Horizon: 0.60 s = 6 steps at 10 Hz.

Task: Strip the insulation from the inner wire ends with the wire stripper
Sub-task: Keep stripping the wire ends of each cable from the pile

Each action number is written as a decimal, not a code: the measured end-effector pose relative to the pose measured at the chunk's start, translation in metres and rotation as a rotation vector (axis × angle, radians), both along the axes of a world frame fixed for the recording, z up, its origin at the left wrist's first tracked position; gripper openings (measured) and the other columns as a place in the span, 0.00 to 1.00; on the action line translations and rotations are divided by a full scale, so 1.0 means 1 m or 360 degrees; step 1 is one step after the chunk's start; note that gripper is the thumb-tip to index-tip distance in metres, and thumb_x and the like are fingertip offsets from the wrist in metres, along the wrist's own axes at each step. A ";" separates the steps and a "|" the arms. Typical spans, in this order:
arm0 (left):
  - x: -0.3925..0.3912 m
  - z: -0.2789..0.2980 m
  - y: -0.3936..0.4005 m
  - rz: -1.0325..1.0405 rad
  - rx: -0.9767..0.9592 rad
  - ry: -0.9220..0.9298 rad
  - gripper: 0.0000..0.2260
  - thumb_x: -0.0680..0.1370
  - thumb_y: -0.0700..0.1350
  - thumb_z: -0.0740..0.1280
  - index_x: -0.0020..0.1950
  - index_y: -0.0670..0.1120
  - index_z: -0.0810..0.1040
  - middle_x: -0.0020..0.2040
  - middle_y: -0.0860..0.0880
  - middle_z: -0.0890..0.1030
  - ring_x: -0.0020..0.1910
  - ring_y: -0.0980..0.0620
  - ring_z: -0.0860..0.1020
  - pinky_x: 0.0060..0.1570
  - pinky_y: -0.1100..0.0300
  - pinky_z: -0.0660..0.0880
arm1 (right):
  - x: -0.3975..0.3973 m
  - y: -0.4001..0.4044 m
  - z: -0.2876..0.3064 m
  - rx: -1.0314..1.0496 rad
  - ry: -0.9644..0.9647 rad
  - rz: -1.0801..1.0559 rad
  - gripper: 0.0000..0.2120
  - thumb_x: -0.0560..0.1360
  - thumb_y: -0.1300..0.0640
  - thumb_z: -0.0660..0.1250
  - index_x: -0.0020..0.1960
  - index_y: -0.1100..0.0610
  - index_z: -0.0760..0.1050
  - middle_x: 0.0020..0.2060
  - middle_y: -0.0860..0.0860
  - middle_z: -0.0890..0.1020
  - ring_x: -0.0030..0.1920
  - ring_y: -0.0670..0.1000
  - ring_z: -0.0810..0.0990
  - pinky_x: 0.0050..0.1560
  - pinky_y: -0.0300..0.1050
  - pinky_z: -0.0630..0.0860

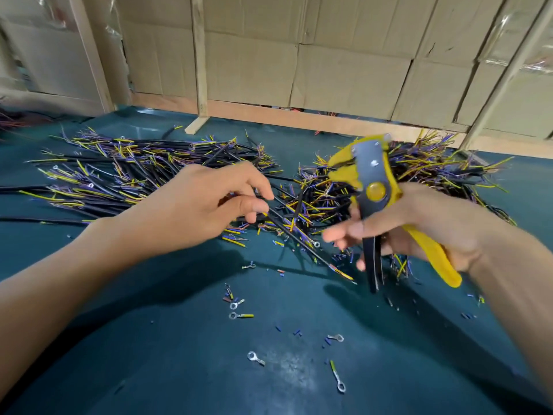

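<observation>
Scattered silver ring terminals (pixel 256 357) nearest me on the dark teal mat (pixel 167 363), my left hand (pixel 191 205) pinching a black sheathed cable (pixel 302 244) with yellow and blue inner wires, my right hand (pixel 419 232) gripping the yellow-handled wire stripper (pixel 374 187) upright, hands apart.

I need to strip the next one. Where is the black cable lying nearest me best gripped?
Pinch the black cable on its bare black jacket mid-length, from above: it lies flat and diagonal on the green mat, coloured ends pointing toward you.
</observation>
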State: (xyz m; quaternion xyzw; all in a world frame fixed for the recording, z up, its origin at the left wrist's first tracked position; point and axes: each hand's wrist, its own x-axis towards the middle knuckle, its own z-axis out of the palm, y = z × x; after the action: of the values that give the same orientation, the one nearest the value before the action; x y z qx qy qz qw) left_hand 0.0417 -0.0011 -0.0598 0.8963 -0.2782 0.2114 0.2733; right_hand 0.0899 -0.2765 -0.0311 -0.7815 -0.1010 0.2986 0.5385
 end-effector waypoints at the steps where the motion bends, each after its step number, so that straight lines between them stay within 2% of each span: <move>1: -0.001 0.000 -0.006 -0.0037 -0.0549 0.0216 0.06 0.77 0.51 0.71 0.51 0.55 0.77 0.39 0.55 0.86 0.25 0.56 0.74 0.30 0.67 0.71 | 0.007 0.004 -0.007 -0.0335 0.0063 0.0221 0.05 0.75 0.61 0.73 0.47 0.58 0.76 0.56 0.63 0.80 0.41 0.55 0.81 0.48 0.52 0.79; 2: 0.000 -0.001 -0.012 -0.0157 -0.1113 0.0486 0.09 0.74 0.50 0.74 0.52 0.52 0.79 0.36 0.45 0.86 0.25 0.50 0.77 0.24 0.66 0.69 | 0.001 -0.008 -0.002 0.0188 -0.0062 0.0181 0.07 0.72 0.69 0.73 0.45 0.63 0.76 0.44 0.64 0.81 0.43 0.60 0.81 0.48 0.62 0.82; 3: 0.002 -0.003 -0.015 -0.0417 -0.1358 0.0666 0.15 0.75 0.48 0.76 0.60 0.50 0.78 0.39 0.40 0.86 0.31 0.43 0.82 0.24 0.65 0.68 | -0.008 -0.014 0.003 0.0200 -0.0130 0.0226 0.07 0.70 0.71 0.74 0.45 0.66 0.77 0.40 0.62 0.81 0.42 0.60 0.81 0.44 0.59 0.83; 4: 0.002 -0.001 -0.011 -0.0619 -0.1374 0.0743 0.23 0.72 0.43 0.76 0.66 0.49 0.76 0.47 0.39 0.86 0.37 0.42 0.84 0.28 0.63 0.70 | -0.015 -0.009 0.005 0.0215 -0.0125 0.0172 0.16 0.63 0.73 0.78 0.46 0.67 0.76 0.38 0.61 0.78 0.42 0.61 0.79 0.36 0.51 0.82; 5: 0.002 -0.002 -0.007 -0.0623 -0.1294 0.0641 0.17 0.74 0.39 0.73 0.62 0.49 0.78 0.49 0.41 0.86 0.44 0.41 0.86 0.30 0.63 0.72 | -0.017 -0.009 0.008 0.0263 -0.0084 0.0132 0.22 0.58 0.76 0.78 0.48 0.65 0.75 0.37 0.59 0.75 0.43 0.61 0.78 0.34 0.51 0.81; 6: 0.002 -0.004 -0.010 -0.0597 -0.1311 0.0541 0.09 0.79 0.41 0.69 0.58 0.45 0.81 0.48 0.40 0.86 0.44 0.40 0.86 0.30 0.62 0.71 | -0.017 -0.009 0.008 0.0289 -0.0074 0.0116 0.16 0.61 0.71 0.75 0.46 0.65 0.75 0.37 0.59 0.74 0.42 0.60 0.79 0.34 0.51 0.81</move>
State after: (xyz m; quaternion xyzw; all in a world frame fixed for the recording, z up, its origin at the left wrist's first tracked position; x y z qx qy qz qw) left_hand 0.0442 -0.0107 -0.0638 0.6698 -0.2796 0.1017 0.6804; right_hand 0.0734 -0.2851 -0.0232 -0.7319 -0.1685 0.2893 0.5935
